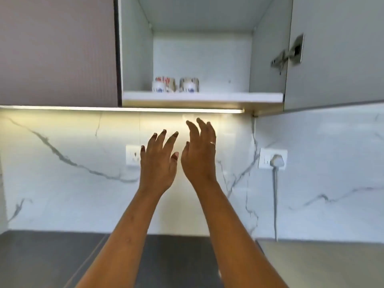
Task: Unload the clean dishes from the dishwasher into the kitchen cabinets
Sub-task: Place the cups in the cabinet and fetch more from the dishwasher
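An open wall cabinet (199, 96) fills the top middle of the head view. Two patterned cups stand side by side on its white shelf: one with red and blue marks (163, 84) on the left, one with grey and blue marks (189, 85) on the right. My left hand (159, 161) and my right hand (199, 152) are raised below the shelf, fingers spread, holding nothing. Both hands are apart from the cups and from each other. The dishwasher is out of view.
The cabinet door (332, 53) hangs open on the right with its hinge showing. A closed cabinet (56, 50) is to the left. The marble backsplash carries a socket (133, 156) and a plugged socket (273, 161) with a cable. A dark countertop (52, 258) lies below.
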Action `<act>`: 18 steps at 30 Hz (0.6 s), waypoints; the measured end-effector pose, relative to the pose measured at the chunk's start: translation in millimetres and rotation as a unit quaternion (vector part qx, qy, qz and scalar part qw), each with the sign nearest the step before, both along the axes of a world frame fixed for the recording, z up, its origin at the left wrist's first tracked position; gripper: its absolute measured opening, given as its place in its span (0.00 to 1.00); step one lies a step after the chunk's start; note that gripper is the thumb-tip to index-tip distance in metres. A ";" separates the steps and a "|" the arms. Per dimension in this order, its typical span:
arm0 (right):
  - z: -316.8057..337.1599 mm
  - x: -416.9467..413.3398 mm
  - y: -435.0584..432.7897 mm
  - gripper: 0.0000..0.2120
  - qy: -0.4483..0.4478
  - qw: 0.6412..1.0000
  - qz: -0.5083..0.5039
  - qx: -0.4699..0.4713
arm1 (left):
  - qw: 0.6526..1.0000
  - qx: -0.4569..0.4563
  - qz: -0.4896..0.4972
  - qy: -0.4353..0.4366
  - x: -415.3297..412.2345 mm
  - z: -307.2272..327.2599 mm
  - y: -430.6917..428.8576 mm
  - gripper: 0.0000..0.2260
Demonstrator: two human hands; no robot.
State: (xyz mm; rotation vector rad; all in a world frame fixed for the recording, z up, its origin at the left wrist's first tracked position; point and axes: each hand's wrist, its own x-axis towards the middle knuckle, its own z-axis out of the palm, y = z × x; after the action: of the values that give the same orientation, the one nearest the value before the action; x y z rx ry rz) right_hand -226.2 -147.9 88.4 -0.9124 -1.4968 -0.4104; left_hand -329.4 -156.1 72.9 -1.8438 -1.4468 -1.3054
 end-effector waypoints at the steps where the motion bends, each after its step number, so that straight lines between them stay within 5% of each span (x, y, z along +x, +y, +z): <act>1: -22.1 6.6 -10.3 0.25 -0.007 0.999 -0.008 -0.034 | 0.999 -0.031 -0.012 -0.009 6.2 -23.8 -5.2 0.22; 10: -189.5 84.0 -122.7 0.37 -0.054 0.952 -0.152 -0.260 | 0.942 -0.291 -0.167 -0.010 78.5 -199.3 -91.2 0.28; 18: -312.5 175.5 -275.9 0.36 0.091 0.904 -0.295 -0.295 | 0.866 -0.383 -0.315 0.057 154.7 -306.4 -242.2 0.22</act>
State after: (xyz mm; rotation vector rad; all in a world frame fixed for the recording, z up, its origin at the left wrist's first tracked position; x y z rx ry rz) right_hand -50.7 -423.7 -224.0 -1.8561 -1.1551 -0.2870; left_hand -174.7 -398.3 -233.4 -3.0590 -1.4691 -0.8647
